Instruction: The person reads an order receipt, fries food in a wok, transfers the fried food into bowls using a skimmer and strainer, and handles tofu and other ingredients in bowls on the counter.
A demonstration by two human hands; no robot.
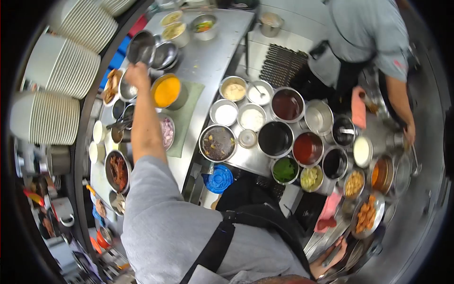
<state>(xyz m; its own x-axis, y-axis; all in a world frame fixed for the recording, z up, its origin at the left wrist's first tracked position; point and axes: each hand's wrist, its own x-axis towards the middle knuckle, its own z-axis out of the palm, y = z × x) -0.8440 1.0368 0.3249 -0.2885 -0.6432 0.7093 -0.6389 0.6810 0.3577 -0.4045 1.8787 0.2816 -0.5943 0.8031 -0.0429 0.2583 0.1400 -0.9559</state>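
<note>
My left hand [137, 75] reaches out across the counter with its fingers closed at the edge of a metal bowl [140, 46], which is tilted so its dark inside shows. Another metal bowl [165, 55] sits right beside it. Just below are a pot of orange-yellow liquid [167, 92] and a metal bowl [127, 89], partly behind my wrist. At the lower right, my right hand [336, 255] is wrapped round a long dark handle [330, 258]; what the handle belongs to is hard to make out. Close by is a metal dish of orange-brown chunks [366, 215].
Several pots of sauces and ingredients crowd the metal station, including a red sauce [308, 147] and green leaves [285, 170]. A co-worker [364, 42] stands at the upper right. Stacked white plates [52, 116] line the left shelf. A pink cloth [329, 208] hangs near my right arm.
</note>
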